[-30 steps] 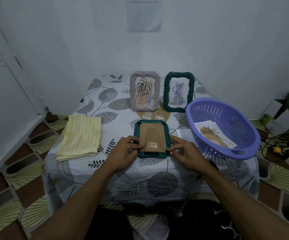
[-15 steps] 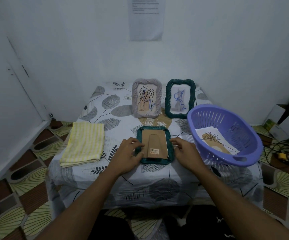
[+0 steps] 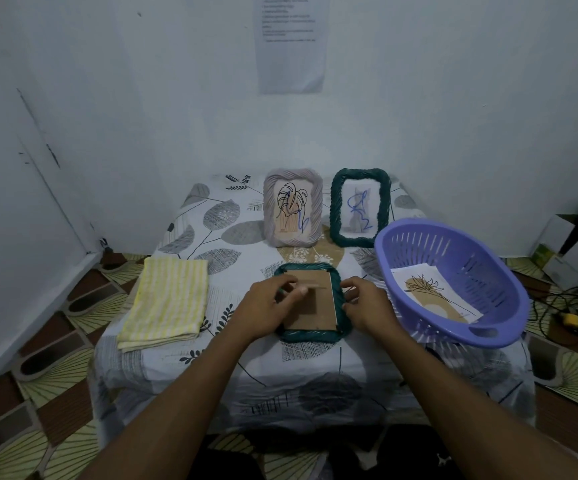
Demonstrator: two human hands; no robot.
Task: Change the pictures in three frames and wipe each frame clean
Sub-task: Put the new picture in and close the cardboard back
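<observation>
A dark green frame (image 3: 310,337) lies face down near the table's front, its brown backing board (image 3: 317,311) facing up. My left hand (image 3: 266,311) rests over the board's left part, fingers pinched on the raised stand flap. My right hand (image 3: 367,308) grips the frame's right edge. At the back, a grey frame (image 3: 316,199) and a second green frame (image 3: 336,209) stand upright, each holding a picture with blue scribbles on the glass. A spare picture (image 3: 433,294) lies in the purple basket (image 3: 395,237). A folded yellow striped cloth (image 3: 168,301) lies at the left.
The table wears a leaf-print cover (image 3: 232,368) and stands against a white wall with a paper sheet (image 3: 291,46) taped to it. Cables (image 3: 557,306) and boxes (image 3: 571,244) lie on the patterned floor to the right.
My left hand has slid from the frame's left edge onto the backing board and lifted the stand flap. My right hand stays at the right edge. The view has tilted up slightly.
</observation>
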